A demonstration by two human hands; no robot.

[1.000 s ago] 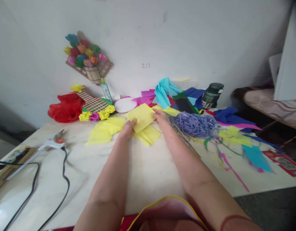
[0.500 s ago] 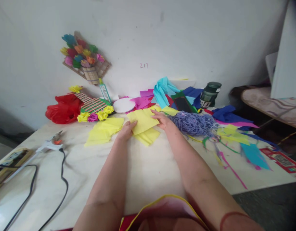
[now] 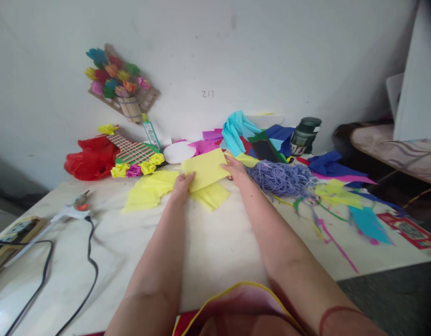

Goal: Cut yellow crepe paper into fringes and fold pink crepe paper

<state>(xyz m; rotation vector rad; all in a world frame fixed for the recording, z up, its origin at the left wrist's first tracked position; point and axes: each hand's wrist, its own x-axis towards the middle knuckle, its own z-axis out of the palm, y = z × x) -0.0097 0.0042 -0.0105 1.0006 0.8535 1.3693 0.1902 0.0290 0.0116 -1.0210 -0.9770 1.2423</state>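
Note:
A yellow sheet of crepe paper (image 3: 205, 169) is stretched between my two hands, a little above the table. My left hand (image 3: 182, 185) pinches its lower left corner, thumb on top. At the right edge my right hand (image 3: 236, 171) grips the sheet between thumb and fingers. Beneath the sheet lies another yellow paper piece (image 3: 212, 197), partly covered. More yellow crepe paper (image 3: 148, 190) rests on the table to the left of my left hand. A bundle of purple-blue string (image 3: 283, 179) sits just right of my right hand.
A hot glue gun (image 3: 70, 213) with a black cord lies at left, near a power strip (image 3: 19, 233). A stick craft with paper flowers (image 3: 134, 154), a white disc (image 3: 179, 152), coloured paper (image 3: 238, 128) and a dark green jar (image 3: 306, 135) line the wall. Paper scraps (image 3: 371, 224) lie right.
The held yellow sheet is lifted and flatter, its upper edge now clear of the paper behind. My right hand's fingers have closed in on its right edge.

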